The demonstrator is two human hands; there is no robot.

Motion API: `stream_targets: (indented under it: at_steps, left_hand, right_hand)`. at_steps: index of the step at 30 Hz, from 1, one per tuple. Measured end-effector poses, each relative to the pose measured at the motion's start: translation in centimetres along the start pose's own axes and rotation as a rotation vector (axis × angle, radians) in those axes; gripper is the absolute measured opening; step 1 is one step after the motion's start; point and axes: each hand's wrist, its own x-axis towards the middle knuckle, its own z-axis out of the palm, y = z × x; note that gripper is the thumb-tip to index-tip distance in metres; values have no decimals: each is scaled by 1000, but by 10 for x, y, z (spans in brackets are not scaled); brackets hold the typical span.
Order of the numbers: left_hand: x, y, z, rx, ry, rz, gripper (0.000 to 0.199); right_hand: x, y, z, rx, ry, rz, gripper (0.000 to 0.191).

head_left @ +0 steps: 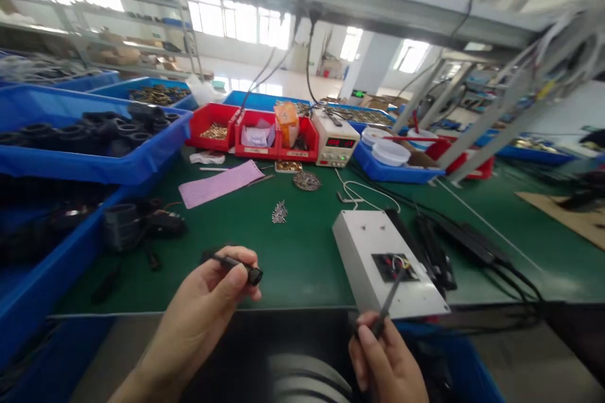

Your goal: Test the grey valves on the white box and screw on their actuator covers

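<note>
Head view: grey box [373,245] beside black cables [467,245]

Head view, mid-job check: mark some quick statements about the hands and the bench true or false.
1. The left hand pinches a small black cylindrical part. True.
2. The right hand is empty. False: it holds a thin dark tool.
3. The grey metal box lies on the green bench mat. True.
4. The pink sheet lies inside a red bin. False: it lies on the mat.
5. The bench power supply's red display is lit. True.
</note>
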Motion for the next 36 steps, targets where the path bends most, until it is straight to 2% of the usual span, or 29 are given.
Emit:
stream_targets:
  at_steps: [3, 5, 8, 11, 15, 23, 31, 36]
  left_hand:
    - [1, -33, 24, -118, -43, -209, 33]
    - [-3, -46, 36, -168, -66, -344, 33]
    - [-11, -56, 46, -207, -96, -491, 28]
    - [-16, -60, 48, -238, -161, -551, 23]
    - [-15, -64, 49, -225, -235, -543, 18]
    - [-13, -77, 61, -60, -171, -402, 23]
    - [-16, -85, 53, 17, -242, -370, 17]
    - [-15, -84, 47, 229, -228, -327, 18]
  right_hand:
    - [-3, -5, -5, 95, -102, 18, 49]
    - [-4, -7, -8, 178, -207, 1, 41]
    - [-7, -14, -10, 254, -301, 13, 28]
    - [-10, -22, -10, 309, -307, 46, 19]
    - [-12, -25, -10, 373, -319, 89, 14]
    - [-13, -20, -13, 416, -353, 106, 10]
    - [-9, -13, -13, 410, -339, 110, 10]
    - [-11, -15, -12, 317, -316, 91, 10]
